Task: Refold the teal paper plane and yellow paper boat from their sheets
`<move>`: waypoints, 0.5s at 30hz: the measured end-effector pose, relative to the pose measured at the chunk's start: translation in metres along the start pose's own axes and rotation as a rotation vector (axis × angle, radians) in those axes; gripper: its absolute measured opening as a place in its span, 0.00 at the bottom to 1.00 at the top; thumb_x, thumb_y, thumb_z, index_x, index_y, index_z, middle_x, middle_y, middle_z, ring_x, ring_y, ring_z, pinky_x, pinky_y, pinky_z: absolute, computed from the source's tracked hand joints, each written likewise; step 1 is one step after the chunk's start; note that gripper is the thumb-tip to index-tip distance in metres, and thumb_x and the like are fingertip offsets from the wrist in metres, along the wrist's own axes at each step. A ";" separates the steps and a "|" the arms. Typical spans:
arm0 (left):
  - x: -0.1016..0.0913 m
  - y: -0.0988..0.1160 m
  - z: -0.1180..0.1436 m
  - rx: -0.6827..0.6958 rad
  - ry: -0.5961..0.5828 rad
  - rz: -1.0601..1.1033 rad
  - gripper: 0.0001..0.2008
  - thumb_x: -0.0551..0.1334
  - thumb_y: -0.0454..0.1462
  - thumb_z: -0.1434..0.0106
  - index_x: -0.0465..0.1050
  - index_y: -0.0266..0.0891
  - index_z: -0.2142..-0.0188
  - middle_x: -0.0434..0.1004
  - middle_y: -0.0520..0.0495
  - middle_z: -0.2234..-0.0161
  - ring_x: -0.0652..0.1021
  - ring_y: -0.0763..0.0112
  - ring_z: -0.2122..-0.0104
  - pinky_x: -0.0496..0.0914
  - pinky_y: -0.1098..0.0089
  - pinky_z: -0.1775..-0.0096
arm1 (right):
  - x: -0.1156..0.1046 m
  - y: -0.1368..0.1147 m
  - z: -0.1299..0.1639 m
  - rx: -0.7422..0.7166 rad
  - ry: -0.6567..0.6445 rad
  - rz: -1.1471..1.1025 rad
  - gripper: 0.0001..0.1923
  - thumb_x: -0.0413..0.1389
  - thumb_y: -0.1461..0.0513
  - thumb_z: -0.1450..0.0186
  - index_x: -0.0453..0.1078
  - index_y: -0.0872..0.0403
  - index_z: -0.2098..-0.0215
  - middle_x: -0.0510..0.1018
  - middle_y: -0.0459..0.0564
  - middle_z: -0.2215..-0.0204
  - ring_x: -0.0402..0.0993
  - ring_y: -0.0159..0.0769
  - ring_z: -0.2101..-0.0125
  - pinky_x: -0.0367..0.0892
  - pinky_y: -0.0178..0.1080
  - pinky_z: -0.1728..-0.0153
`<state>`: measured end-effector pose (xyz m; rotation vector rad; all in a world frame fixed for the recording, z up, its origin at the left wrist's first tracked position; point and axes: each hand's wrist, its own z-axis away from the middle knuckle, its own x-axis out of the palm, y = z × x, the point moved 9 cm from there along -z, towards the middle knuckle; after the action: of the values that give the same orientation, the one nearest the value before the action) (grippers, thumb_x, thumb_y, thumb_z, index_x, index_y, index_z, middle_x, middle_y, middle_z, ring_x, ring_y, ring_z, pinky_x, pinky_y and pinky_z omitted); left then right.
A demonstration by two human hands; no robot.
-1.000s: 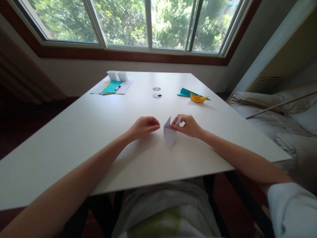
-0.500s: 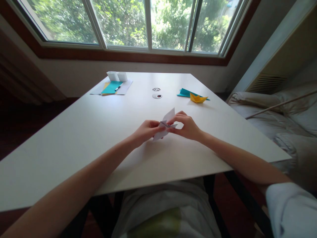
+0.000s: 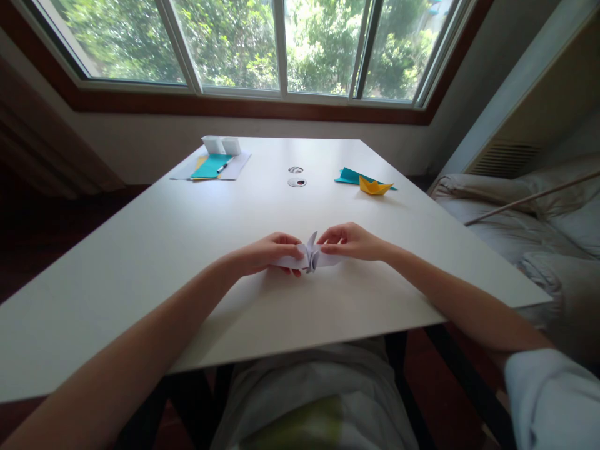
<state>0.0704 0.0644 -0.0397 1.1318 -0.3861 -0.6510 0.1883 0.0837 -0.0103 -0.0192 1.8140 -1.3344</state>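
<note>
A folded white paper figure (image 3: 311,255), with two side flaps and upright points at its middle, is held just over the near part of the white table (image 3: 225,219). My left hand (image 3: 272,251) is closed on its left flap, thumb on top and fingers partly hidden beneath. On the other side, my right hand (image 3: 352,241) pinches the right flap between thumb and fingers. The paper's underside and the right fingertips are partly hidden.
Beyond my right hand sit a yellow paper boat (image 3: 374,186) and a teal folded paper (image 3: 352,176). Two round discs (image 3: 297,182) lie mid-table. At far left are coloured sheets (image 3: 212,166), a pen (image 3: 225,165) and white containers (image 3: 221,145).
The white paper has turned from a slanted position to lying sideways, its flaps now spread left and right. My hands have moved slightly apart, the right one to the paper's right flap.
</note>
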 end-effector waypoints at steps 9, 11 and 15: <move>0.009 0.003 0.002 0.061 -0.052 -0.056 0.10 0.65 0.41 0.49 0.76 0.35 0.71 0.77 0.46 0.75 0.75 0.73 0.75 0.69 0.76 0.74 | 0.021 0.011 0.004 0.201 -0.151 -0.275 0.20 0.61 0.49 0.49 0.72 0.58 0.70 0.72 0.44 0.79 0.66 0.26 0.79 0.60 0.30 0.80; 0.008 0.004 0.002 0.070 -0.042 -0.071 0.11 0.66 0.42 0.49 0.76 0.35 0.71 0.76 0.47 0.76 0.75 0.73 0.76 0.69 0.77 0.75 | 0.022 0.011 0.005 0.229 -0.159 -0.321 0.19 0.61 0.50 0.49 0.72 0.58 0.72 0.72 0.44 0.79 0.67 0.27 0.79 0.61 0.30 0.79; 0.006 0.004 0.001 0.072 -0.022 -0.078 0.12 0.66 0.43 0.49 0.76 0.34 0.72 0.75 0.47 0.77 0.75 0.74 0.76 0.69 0.77 0.75 | 0.025 0.012 0.006 0.241 -0.202 -0.337 0.17 0.62 0.51 0.50 0.71 0.58 0.74 0.71 0.43 0.81 0.65 0.26 0.79 0.60 0.30 0.79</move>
<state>0.0754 0.0609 -0.0357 1.2137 -0.3879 -0.7229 0.1818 0.0727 -0.0352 -0.3313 1.5141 -1.7142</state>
